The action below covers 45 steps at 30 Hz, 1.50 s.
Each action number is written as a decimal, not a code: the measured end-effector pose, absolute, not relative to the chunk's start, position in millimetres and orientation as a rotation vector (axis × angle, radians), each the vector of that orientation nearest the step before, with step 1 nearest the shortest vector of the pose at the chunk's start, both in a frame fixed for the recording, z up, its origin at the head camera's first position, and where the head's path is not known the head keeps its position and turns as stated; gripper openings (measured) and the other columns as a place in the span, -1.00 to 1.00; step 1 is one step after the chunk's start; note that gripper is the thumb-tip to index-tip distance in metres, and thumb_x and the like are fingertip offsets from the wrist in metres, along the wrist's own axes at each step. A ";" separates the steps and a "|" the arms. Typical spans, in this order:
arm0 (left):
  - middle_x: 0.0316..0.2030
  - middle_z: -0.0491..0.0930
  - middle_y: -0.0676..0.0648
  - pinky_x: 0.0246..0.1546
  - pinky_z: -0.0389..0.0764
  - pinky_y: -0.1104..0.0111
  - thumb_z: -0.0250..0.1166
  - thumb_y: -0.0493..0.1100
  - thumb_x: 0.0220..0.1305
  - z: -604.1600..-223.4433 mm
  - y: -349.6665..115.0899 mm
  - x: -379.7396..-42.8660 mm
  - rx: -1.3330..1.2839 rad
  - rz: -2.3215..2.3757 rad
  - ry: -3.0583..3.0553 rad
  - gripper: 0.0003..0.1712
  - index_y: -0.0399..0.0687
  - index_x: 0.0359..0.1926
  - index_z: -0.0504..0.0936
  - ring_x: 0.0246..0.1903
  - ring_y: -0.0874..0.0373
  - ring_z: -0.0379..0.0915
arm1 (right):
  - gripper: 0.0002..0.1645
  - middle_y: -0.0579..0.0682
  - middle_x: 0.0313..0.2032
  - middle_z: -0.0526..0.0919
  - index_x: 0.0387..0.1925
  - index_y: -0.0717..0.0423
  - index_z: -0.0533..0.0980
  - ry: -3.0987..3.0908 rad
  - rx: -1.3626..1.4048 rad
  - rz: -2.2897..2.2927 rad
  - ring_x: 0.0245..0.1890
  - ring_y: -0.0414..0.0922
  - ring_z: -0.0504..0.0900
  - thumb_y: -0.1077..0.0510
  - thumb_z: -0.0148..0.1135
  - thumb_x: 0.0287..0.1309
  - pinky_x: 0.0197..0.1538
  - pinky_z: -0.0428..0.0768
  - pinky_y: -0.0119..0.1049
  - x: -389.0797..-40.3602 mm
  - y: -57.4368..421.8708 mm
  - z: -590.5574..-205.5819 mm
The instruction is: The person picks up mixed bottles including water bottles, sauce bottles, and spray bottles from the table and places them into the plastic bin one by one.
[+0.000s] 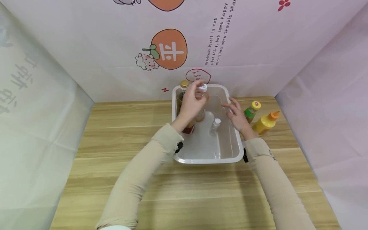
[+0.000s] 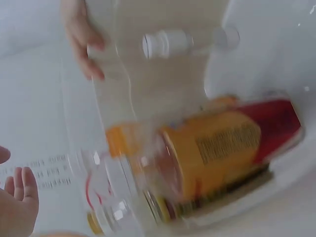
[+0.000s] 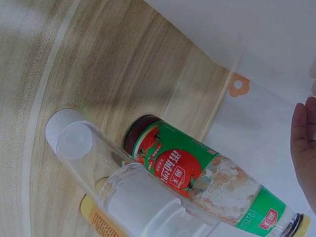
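Right hand (image 1: 236, 117): fingers spread at tub (image 1: 210, 161) rim, holding nothing. Beyond, left hand (image 1: 192, 103): fingers loosely parted beside white-capped bottle (image 1: 203, 87) in tub; apparently no hold, contact blurred. Judged best: steady it upright before withdrawing. Outside right fingers, green-labelled bottle (image 3: 180, 160): "海天". Behind both, wall print (image 1: 210, 41): "Happiness itself is not".

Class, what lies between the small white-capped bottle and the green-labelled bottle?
The tub's right wall and the right hand, as the head view shows.

head cam looks forward and down over the tub (image 1: 211, 161), left wrist peers into it up close, right wrist's close on the green-labelled bottle (image 3: 173, 160) head also catches
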<state>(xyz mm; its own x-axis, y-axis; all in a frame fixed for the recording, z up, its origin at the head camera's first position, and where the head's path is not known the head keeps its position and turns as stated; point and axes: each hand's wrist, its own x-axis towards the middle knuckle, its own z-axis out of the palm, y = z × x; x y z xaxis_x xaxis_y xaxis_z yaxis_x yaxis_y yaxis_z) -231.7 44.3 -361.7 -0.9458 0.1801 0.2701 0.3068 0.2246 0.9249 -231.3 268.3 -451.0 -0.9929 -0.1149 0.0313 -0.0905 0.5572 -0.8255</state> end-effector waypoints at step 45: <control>0.36 0.26 -0.09 0.41 0.11 -0.03 0.18 -0.29 0.14 -441.8 -24.1 -246.8 -0.190 -1.380 -2.779 -0.46 -0.06 0.20 0.46 0.38 -0.14 0.06 | -0.55 0.04 0.51 -0.10 0.18 0.25 0.41 2.727 -0.149 -1.496 0.48 0.25 -0.08 0.31 -0.07 0.27 0.41 0.05 0.31 -232.9 267.8 -453.0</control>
<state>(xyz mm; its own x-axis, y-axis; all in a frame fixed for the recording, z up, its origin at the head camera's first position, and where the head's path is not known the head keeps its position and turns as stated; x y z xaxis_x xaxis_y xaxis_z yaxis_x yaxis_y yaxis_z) -246.8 -24.1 -441.8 -0.9920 0.0947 0.0835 0.1238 0.5985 0.7915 -232.9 267.8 -453.0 -0.9951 -0.0970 0.0212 -0.0700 0.5340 -0.8426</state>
